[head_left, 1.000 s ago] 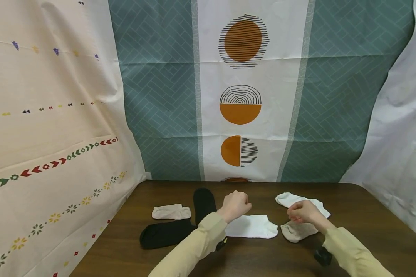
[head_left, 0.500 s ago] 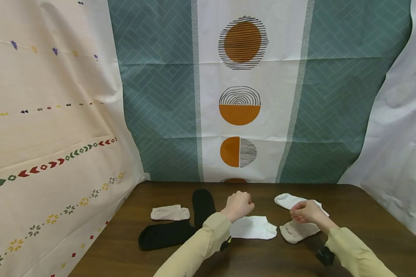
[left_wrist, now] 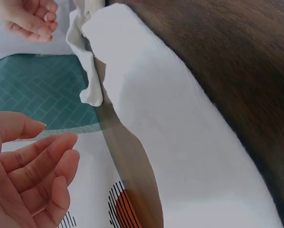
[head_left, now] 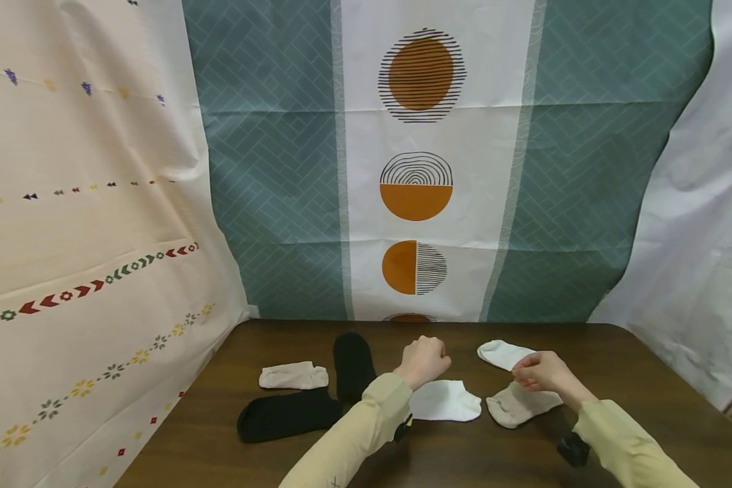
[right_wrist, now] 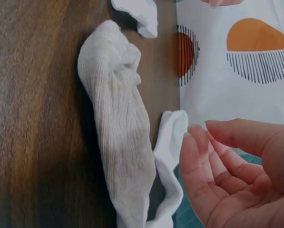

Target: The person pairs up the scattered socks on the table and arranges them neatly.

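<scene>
My left hand (head_left: 423, 359) hovers above the back edge of a white ankle sock (head_left: 445, 401) near the middle of the table, fingers loosely curled around nothing. In the left wrist view, that sock lies flat beside the hand. Over on the right, my right hand (head_left: 543, 373) hangs above a beige sock (head_left: 515, 405) and partly hides another white sock (head_left: 501, 354) behind it. The right wrist view shows the thumb and fingertips (right_wrist: 195, 129) close together with no object between them, and the ribbed beige sock lying alongside.
At the left lie a second beige sock (head_left: 294, 376) and two black socks, one pointing away (head_left: 352, 366), the other lying crosswise (head_left: 287, 415). A patterned curtain (head_left: 280, 203) hangs behind the brown wooden table (head_left: 463, 454). Pale cloth (head_left: 97, 271) borders the left side.
My left hand has drifted a little to the right over the white sock, and the right hand slightly right too. The head view has turned slightly. The socks lie as before.
</scene>
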`<state>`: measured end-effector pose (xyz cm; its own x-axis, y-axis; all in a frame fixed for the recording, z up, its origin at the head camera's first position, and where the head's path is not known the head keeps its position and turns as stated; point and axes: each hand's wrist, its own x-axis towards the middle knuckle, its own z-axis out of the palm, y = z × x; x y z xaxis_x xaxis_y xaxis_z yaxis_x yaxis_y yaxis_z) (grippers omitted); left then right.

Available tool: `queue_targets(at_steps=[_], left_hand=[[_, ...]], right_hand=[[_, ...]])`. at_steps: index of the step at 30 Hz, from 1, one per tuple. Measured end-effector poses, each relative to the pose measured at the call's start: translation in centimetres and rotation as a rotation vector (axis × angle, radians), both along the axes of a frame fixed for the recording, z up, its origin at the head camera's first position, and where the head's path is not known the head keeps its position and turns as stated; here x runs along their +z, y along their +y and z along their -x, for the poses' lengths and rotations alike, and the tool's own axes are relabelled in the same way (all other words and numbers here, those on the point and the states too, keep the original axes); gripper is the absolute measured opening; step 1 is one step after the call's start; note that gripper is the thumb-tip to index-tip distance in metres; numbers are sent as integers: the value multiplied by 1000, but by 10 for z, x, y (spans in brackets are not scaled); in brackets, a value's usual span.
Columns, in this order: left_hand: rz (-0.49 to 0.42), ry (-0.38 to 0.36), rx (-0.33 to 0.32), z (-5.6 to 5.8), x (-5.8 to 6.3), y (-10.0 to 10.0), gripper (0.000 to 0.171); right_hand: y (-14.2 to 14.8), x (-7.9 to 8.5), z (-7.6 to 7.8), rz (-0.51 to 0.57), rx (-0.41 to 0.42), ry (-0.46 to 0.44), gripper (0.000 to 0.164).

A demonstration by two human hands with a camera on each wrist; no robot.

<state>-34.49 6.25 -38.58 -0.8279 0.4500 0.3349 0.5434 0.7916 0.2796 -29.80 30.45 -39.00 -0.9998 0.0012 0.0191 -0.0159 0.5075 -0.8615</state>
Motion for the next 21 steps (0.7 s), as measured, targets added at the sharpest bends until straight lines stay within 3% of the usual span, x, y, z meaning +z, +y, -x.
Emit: queue_targets(at_steps=[9, 21], left_hand=[[-16, 10, 7, 3, -8, 10, 23], [-34, -8, 18, 5, -10, 16, 29]], right_hand=[[11, -3, 1, 15, -15, 1, 11], [20, -2, -4, 7, -6, 24, 11]])
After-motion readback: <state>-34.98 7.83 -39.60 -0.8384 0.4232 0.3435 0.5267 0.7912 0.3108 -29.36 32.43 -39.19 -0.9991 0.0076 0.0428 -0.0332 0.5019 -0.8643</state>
